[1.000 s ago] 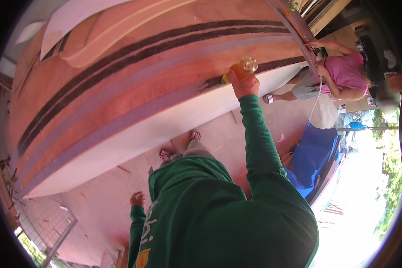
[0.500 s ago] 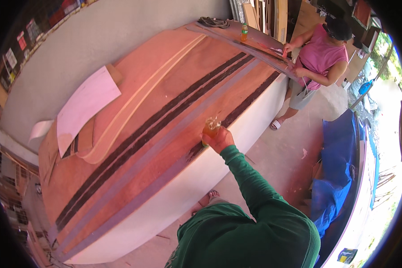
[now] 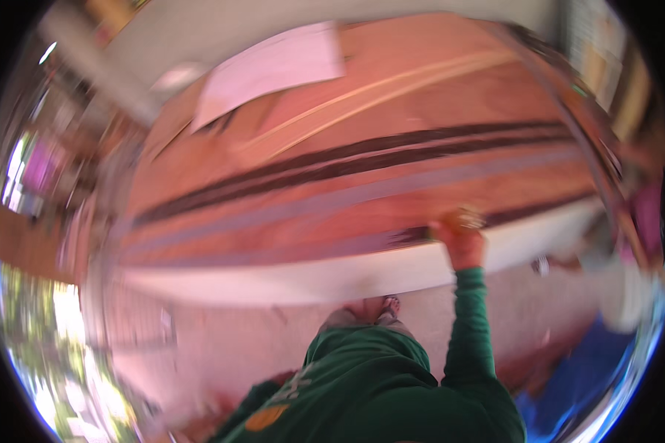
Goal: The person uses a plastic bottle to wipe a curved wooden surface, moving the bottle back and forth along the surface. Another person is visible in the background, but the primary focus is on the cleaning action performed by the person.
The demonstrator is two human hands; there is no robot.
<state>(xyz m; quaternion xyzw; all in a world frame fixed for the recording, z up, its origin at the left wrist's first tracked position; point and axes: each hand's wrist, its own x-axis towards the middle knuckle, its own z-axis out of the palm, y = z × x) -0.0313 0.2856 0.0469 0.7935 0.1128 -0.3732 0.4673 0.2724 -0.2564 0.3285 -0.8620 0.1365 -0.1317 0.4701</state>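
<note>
So there's a big hull lying across the whole view in front of the person, bottom side up. A sheet of paper lies on its far side, toward the left. The right hand is up against the near edge of the hull, right of centre, with something small at the fingertips, too blurry to tell what. The floor runs below the hull, and a tarp lies on it at the lower right.

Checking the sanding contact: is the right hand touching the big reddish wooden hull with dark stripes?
Cannot tell. The head view shows the right hand over the reddish striped wooden hull near its white edge, but motion blur hides any contact.
</note>
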